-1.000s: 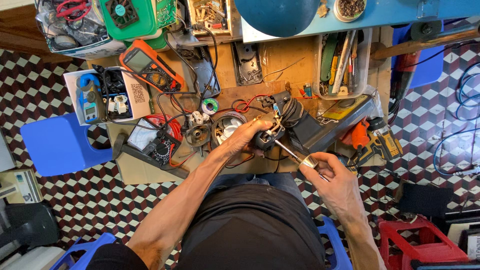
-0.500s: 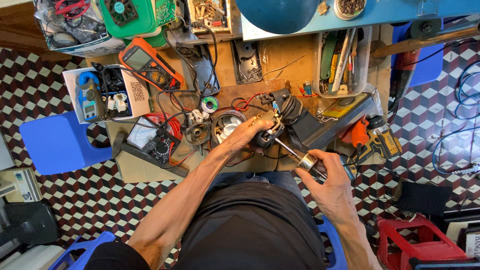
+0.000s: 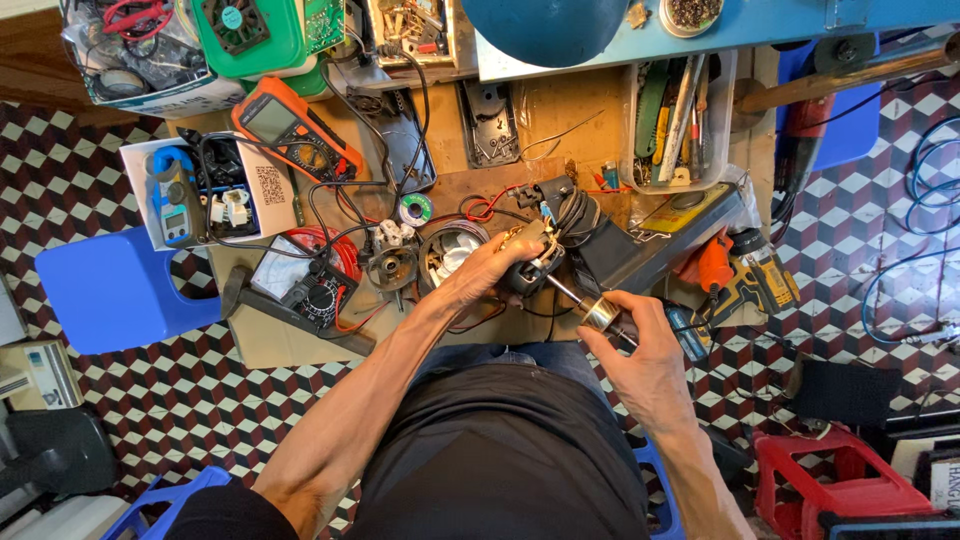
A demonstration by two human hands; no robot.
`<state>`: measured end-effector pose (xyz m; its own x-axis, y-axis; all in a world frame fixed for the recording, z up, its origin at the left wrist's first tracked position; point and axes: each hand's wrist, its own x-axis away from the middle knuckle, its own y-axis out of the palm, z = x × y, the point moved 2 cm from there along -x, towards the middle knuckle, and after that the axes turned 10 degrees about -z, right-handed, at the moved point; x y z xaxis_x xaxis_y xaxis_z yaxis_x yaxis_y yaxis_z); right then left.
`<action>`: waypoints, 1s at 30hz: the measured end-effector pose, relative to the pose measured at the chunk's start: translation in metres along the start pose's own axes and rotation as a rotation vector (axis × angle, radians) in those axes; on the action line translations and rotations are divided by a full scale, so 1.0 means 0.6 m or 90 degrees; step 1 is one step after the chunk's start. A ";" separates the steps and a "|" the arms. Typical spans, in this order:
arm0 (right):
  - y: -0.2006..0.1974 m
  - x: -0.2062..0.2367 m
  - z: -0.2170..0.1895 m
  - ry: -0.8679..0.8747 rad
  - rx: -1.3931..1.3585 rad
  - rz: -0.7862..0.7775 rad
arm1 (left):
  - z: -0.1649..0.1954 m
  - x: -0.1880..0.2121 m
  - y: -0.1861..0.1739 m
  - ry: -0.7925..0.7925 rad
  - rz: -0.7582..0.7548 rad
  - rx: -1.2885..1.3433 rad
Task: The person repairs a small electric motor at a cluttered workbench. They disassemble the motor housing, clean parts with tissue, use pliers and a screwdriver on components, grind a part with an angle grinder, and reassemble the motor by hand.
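2 hands at work on a small motor part at the near edge of the counter [image 3: 300,345].

The left hand [image 3: 480,275] is clamped on a black motor housing [image 3: 530,268]. The right hand [image 3: 640,355] grips a screwdriver [image 3: 600,315], its shaft reaching into the housing. An orange multimeter [image 3: 295,130] lies far left; a clear tool tray [image 3: 680,120] sits far right.

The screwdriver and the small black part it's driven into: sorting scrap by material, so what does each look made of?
Screwdriver: bare metal shaft and collar, shiny grey glints; handle hidden in the right hand. Black part under the left hand: probably moulded plastic, matt dark surface.
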<state>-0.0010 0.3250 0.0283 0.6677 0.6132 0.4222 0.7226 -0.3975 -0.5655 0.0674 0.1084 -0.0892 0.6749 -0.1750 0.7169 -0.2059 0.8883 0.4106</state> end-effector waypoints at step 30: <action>0.026 -0.044 0.047 0.304 -0.495 -0.126 | -0.014 -0.008 0.004 0.000 -0.013 0.006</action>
<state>-0.0123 0.3217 -0.0118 0.3981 0.4407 0.8046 0.6324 -0.7672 0.1073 0.0696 0.1149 -0.0964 0.6793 -0.1934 0.7079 -0.1980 0.8806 0.4306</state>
